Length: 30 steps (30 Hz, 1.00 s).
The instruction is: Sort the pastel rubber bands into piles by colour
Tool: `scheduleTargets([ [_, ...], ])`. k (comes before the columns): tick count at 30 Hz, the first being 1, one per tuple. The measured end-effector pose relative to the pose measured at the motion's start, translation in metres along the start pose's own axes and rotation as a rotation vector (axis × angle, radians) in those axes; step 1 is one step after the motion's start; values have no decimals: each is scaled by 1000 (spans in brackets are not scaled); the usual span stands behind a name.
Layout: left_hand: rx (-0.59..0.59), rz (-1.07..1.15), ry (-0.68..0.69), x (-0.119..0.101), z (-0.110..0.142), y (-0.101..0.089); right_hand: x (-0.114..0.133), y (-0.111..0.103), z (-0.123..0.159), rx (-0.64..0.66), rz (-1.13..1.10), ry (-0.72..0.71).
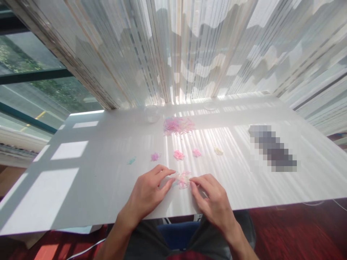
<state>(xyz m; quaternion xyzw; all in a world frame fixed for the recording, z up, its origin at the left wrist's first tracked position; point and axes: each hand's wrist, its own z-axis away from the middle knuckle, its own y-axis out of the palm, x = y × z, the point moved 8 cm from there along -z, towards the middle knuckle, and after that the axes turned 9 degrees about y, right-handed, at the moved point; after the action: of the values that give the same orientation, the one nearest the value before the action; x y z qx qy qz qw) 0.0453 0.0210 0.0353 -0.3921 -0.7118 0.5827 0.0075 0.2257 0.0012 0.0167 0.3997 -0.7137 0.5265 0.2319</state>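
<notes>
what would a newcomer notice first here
Two bare hands, the left and the right, sit at the near edge of the white table, on either side of a pale tuft of fine strands. Farther back, mid-table, lies a tangled pink heap of strands, with a row of small pastel tufts before it.

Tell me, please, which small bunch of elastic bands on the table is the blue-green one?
It is the leftmost bunch, the only blue-green one. It lies by itself to the left of the purple bunch, while the other small bunches are pink, cream or mixed.
</notes>
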Motion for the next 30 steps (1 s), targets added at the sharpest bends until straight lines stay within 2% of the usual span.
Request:
scheduleTargets([
  [4,-106,23,-68,3,32,8,4,7,0,57,32,-50],
  [7,-157,0,-66,2,41,11,7,11,0,88,85,-100],
  [17,-223,-114,-69,-3,37,12,10,17,1,94,146,-120],
  [30,-288,-78,32,-7,39,9,9,18,3,94,143,-127],
])
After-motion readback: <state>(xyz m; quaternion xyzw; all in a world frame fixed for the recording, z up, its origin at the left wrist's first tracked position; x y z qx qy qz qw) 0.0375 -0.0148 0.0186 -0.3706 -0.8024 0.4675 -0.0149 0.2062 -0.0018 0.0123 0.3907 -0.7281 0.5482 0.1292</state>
